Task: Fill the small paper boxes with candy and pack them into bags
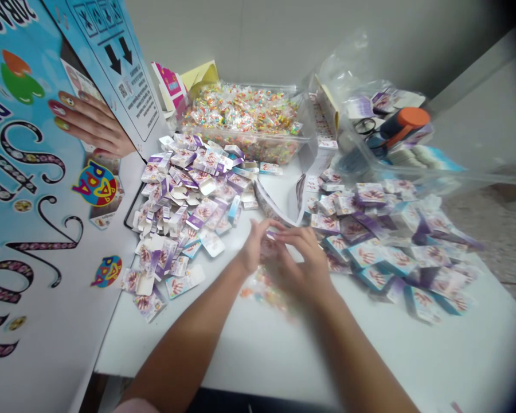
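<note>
Near the middle of the table, my left hand (253, 248) is closed around a small printed cardboard box (268, 245). The fingers of my right hand (306, 259) are bent in against the top of that same box, partly hiding it; motion blurs them. Just below my hands lie several small clear packets (266, 289) with colourful bits inside, also blurred. Left of my hands is a pile of small purple, white and blue boxes (204, 163), many with flaps up. Another heap of such boxes (370, 255) lies to the right.
A clear plastic tub (245, 137) full of colourful packets stands at the back. In front of it is a folded paper strip (277, 209). A second clear bin (413, 166) holds an orange-capped bottle (406, 123) and scissors (364, 126). A large printed carton (60, 229) walls off the left.
</note>
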Tool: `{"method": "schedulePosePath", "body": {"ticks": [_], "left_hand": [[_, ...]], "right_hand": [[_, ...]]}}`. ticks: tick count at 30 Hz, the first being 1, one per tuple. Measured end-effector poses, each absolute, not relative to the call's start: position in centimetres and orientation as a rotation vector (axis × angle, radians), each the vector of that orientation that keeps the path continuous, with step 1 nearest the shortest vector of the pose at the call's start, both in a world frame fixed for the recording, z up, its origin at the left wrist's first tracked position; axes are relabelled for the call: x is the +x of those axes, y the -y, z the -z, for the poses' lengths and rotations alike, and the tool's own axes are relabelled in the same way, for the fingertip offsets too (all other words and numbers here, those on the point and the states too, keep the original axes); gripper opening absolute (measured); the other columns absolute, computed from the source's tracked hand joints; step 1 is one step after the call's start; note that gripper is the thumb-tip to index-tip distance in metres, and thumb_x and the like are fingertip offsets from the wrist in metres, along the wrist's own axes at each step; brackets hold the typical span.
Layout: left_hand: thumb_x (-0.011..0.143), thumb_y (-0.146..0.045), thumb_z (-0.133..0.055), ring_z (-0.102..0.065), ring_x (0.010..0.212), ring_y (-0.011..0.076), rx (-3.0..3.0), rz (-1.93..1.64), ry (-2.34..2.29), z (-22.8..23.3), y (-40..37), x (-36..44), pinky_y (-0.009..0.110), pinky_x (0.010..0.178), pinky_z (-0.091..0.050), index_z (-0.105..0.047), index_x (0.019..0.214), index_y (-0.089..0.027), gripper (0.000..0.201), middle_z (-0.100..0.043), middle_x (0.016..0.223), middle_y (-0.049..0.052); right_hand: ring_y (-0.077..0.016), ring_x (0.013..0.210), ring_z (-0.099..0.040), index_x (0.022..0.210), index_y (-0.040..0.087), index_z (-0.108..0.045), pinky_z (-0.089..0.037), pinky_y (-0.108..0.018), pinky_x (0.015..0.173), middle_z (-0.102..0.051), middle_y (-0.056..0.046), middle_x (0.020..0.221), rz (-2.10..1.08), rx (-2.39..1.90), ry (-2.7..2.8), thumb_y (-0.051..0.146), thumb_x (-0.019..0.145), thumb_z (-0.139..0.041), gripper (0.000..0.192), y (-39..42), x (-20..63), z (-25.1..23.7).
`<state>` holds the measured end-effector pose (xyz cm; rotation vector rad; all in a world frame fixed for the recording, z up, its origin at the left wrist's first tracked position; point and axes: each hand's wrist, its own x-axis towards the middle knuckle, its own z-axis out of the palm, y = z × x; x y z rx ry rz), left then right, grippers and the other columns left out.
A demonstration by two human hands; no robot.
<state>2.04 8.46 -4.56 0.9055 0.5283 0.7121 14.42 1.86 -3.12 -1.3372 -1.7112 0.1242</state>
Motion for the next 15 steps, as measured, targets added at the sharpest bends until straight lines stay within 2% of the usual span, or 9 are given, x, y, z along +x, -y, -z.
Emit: {"method": "schedulePosePath", "body": {"ticks": [3,8,12,15], "left_hand": [[0.073,-0.094,-0.024,-0.044,0.049,0.0112,0.947,-0.714,-0.517,4.7,-8.2,2.0,0.020,0.045,-0.032,-0.054,0.104,-0.020,0.086,-0.049,0.062,-0.003],[0.076,-0.091,-0.027,-0.054,0.062,0.0133,1.055,-0.747,-0.541,4.7,-7.8,1.8,0.023,0.055,-0.043,-0.056,0.109,-0.019,0.084,-0.059,0.080,0.002],[0.077,-0.089,-0.030,-0.054,0.062,0.0123,1.110,-0.735,-0.532,4.2,-7.6,1.6,0.023,0.057,-0.044,-0.055,0.106,-0.019,0.080,-0.057,0.080,0.001],[0.079,-0.086,-0.034,-0.055,0.065,0.0126,1.134,-0.733,-0.515,3.9,-7.5,1.5,0.023,0.059,-0.045,-0.054,0.107,-0.020,0.075,-0.057,0.081,0.001]], "right_hand": [[-0.0233,0.093,-0.063,0.094,0.024,-0.067,-0.049,-0.042,0.083,-0.068,-0.006,0.096,-0.207,-1.326,1.670,0.024,0.089,-0.063,0.006,-2.0,14.7,3.0],[-0.0190,0.083,-0.063,0.101,0.022,-0.067,-0.052,-0.035,0.076,-0.069,-0.004,0.091,-0.409,-1.409,1.298,0.030,0.087,-0.068,0.017,-2.2,14.0,3.5],[-0.0157,0.071,-0.061,0.085,0.020,-0.067,-0.051,-0.031,0.065,-0.065,-0.002,0.081,-0.598,-1.313,1.133,0.031,0.084,-0.071,0.012,-2.3,13.6,3.4],[-0.0152,0.066,-0.061,0.081,0.020,-0.066,-0.050,-0.029,0.059,-0.065,-0.002,0.079,-0.632,-1.262,1.123,0.030,0.083,-0.072,0.012,-2.2,13.6,3.3]]}}
